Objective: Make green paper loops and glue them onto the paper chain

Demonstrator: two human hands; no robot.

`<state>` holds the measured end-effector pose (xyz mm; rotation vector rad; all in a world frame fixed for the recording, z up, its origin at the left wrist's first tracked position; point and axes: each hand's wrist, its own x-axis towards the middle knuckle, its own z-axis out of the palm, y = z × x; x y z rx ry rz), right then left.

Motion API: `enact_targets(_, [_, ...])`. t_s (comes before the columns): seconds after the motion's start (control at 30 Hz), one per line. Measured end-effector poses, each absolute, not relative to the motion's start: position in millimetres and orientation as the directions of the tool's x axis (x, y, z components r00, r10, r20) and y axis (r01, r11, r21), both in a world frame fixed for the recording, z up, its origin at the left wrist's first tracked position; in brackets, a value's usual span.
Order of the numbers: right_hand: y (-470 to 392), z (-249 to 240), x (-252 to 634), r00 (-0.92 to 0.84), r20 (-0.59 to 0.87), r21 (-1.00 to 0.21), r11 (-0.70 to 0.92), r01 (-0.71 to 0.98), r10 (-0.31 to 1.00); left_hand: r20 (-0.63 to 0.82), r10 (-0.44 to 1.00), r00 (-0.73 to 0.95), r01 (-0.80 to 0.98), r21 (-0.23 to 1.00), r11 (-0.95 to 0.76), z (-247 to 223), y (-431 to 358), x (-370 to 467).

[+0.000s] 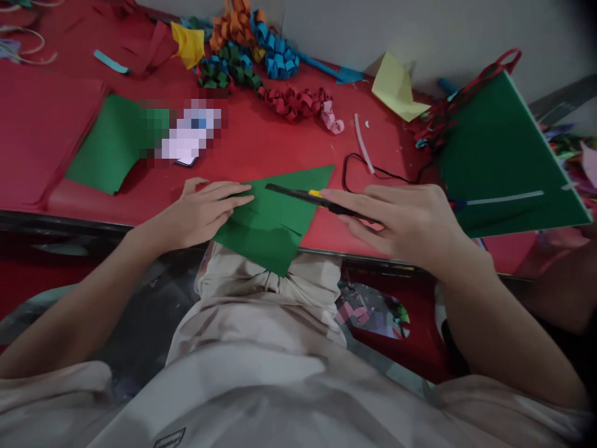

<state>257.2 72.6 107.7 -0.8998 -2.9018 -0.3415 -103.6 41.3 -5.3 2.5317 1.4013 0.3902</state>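
Note:
A green paper sheet (275,224) lies at the table's front edge, one corner hanging over it. My left hand (205,208) rests on the sheet's left part, fingers stretched out and slightly apart. Over the right part, my right hand (396,221) holds a dark cutter (345,208) with a yellow piece on it. The cutter's dark tip points left above the paper, close to my left fingertips; whether it touches the paper I cannot tell.
On the red table (261,140) lie a phone (189,137), another green sheet (109,143), paper chains (296,102), yellow paper (398,87) and a black cord (396,177). A large green board (499,155) leans at the right. Another person's arm (566,280) shows at the far right.

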Motion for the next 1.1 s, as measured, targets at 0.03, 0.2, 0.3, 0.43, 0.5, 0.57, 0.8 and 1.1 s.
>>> enact_targets(0.03, [72.3, 105.4, 256.3, -0.821, 0.139, 0.179, 0.801, 0.571, 0.554, 0.125, 0.855, 0.504, 0.794, 0.324, -0.515, -6.5, 41.8, -102.6])
enact_targets(0.2, [71.8, 85.0, 238.8, -0.843, 0.093, 0.163, 0.827, 0.538, 0.530, 0.117, 0.863, 0.491, 0.810, 0.305, -0.502, -6.2, 40.9, -98.7])
enact_targets(0.3, [74.1, 74.3, 228.8, -0.843, 0.094, 0.154, 0.829, 0.538, 0.530, 0.115, 0.867, 0.485, 0.810, 0.315, -0.495, -3.9, 38.4, -96.9])
enact_targets(0.43, [77.5, 65.4, 223.8, -0.836, 0.070, 0.119, 0.828, 0.548, 0.544, 0.114, 0.866, 0.487, 0.810, 0.311, -0.497, -3.5, 35.8, -95.7])
enact_targets(0.5, [78.3, 63.0, 224.0, -0.827, 0.057, 0.107, 0.821, 0.561, 0.559, 0.121, 0.863, 0.490, 0.806, 0.316, -0.501, -4.5, 35.5, -96.2])
enact_targets(0.57, [78.3, 62.2, 225.0, -0.820, 0.042, 0.104, 0.813, 0.572, 0.571, 0.128, 0.859, 0.496, 0.796, 0.328, -0.509, -5.7, 36.1, -97.0])
enact_targets(0.8, [76.3, 65.5, 229.7, -0.812, -0.013, 0.096, 0.809, 0.580, 0.584, 0.163, 0.828, 0.537, 0.744, 0.372, -0.555, -6.7, 37.3, -97.7])
enact_targets(1.1, [74.2, 63.7, 243.5, -0.844, 0.038, 0.094, 0.839, 0.536, 0.535, 0.136, 0.810, 0.570, 0.733, 0.361, -0.576, -5.6, 33.5, -96.8])
